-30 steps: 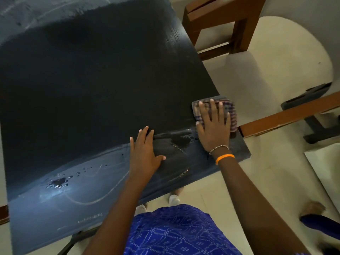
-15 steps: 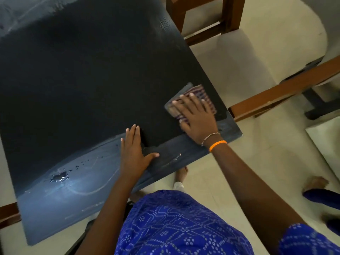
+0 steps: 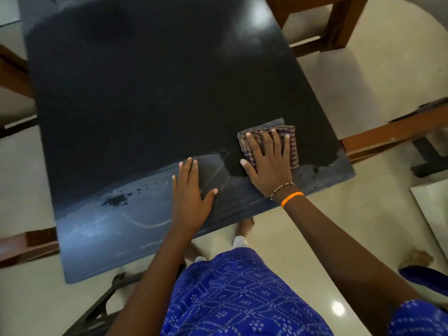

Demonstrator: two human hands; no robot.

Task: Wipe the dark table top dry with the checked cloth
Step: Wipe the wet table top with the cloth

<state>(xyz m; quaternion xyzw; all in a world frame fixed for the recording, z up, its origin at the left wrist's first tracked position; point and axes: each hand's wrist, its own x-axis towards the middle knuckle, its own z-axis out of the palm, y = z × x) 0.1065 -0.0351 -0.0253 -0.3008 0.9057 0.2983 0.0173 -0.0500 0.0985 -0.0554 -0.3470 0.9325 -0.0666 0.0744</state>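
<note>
The dark table top [image 3: 135, 98] fills the left and middle of the head view. A folded checked cloth [image 3: 291, 139] lies on it near the right front corner. My right hand [image 3: 269, 163] presses flat on the cloth with its fingers spread. My left hand [image 3: 191, 195] rests flat on the table near the front edge, left of the cloth, fingers straight. A small puddle [image 3: 114, 201] and scattered drops sit on the front left part of the top. Wet smears show around the cloth and at the right front corner [image 3: 322, 168].
A wooden chair [image 3: 322, 27] stands at the back right. A wooden rail [image 3: 392, 135] runs beside the table's right corner. More wooden furniture [image 3: 14, 76] borders the left side. Pale tiled floor [image 3: 351, 93] lies around, and my feet [image 3: 244, 226] show under the front edge.
My right hand has slid the cloth from the right edge inward to the left, then a little back toward the front. The left hand stayed flat near the front edge.
</note>
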